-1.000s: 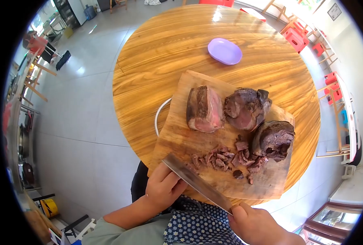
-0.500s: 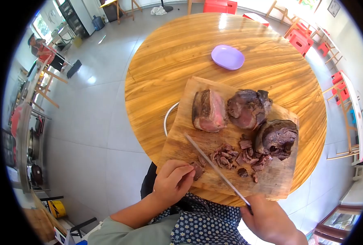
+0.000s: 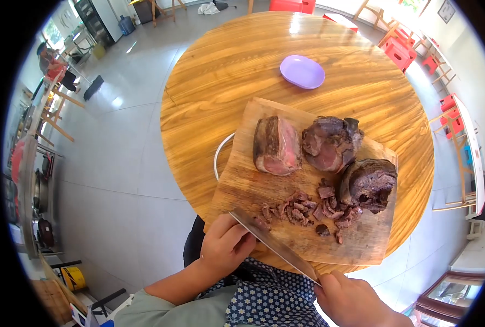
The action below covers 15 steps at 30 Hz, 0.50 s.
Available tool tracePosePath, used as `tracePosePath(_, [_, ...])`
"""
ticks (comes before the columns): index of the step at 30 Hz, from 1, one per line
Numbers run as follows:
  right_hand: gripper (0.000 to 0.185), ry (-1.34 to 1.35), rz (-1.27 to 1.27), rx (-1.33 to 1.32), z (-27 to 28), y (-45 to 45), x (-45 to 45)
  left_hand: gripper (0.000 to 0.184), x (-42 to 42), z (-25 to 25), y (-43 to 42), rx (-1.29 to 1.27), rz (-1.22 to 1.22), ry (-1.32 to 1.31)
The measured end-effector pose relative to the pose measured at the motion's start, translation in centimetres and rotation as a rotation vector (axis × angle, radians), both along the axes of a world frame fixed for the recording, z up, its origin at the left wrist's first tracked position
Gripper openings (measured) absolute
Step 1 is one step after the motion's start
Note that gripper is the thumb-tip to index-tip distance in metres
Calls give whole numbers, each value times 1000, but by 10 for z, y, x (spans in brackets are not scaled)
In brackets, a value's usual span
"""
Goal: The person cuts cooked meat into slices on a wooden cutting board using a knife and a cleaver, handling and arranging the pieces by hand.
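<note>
My right hand (image 3: 351, 297) is wrapped around the handle end of a long knife (image 3: 275, 245). The blade slants up and left across the near edge of a wooden cutting board (image 3: 357, 240), its tip close to my left knuckles. My left hand (image 3: 226, 245) is closed, fingers curled on a small piece of meat (image 3: 261, 222) that the blade partly hides. Chopped meat bits (image 3: 298, 208) lie beyond the blade. Farther back on the board sit a pink-faced meat block (image 3: 278, 146), a dark meat chunk (image 3: 332, 143) and another dark chunk (image 3: 369, 185).
The board rests on a round wooden table (image 3: 209, 92). A purple dish (image 3: 302, 72) stands toward the far side. A white cord or loop (image 3: 218, 155) shows left of the board. At the far left a person (image 3: 54, 65) is near a broom (image 3: 93, 87).
The knife has swung left and toward me, its blade now beside my left fingers and over the small meat piece. My right hand shifted slightly left. The large chunks stayed on the board.
</note>
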State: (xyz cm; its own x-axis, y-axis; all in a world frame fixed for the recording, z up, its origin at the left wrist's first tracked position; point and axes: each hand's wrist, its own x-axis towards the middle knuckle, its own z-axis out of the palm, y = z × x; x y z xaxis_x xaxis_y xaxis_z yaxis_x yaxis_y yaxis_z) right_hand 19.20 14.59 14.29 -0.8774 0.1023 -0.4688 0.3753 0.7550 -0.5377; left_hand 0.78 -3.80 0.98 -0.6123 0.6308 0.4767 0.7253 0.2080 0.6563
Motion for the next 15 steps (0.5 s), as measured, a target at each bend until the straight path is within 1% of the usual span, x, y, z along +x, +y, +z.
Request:
tracePosePath(3, [16, -43, 21, 16, 3, 2, -3, 28, 4, -7, -1, 29, 12, -105])
tracePosePath(6, [16, -122, 16, 27, 4, 7, -12, 27, 3, -3, 0, 31, 42, -107])
tracePosePath(8, [16, -8, 25, -33, 1, 13, -18, 26, 1, -2, 0, 41, 42, -126])
tracePosePath(9, [16, -19, 25, -22, 5, 15, -27, 26, 1, -3, 0, 36, 36, -126])
tracePosePath(11, [22, -278, 101, -6, 14, 16, -56, 26, 1, -4, 0, 43, 44, -127])
tracePosePath(12, [22, -279, 99, 2, 12, 15, -65, 25, 1, -3, 0, 39, 51, -116])
tracePosePath(14, [21, -232, 94, -72, -4, 12, -80, 24, 5, -5, -1, 49, 69, -128])
tracePosePath(15, [21, -223, 83, -64, -16, 6, -87, 23, 7, -5, 0, 48, 87, -146])
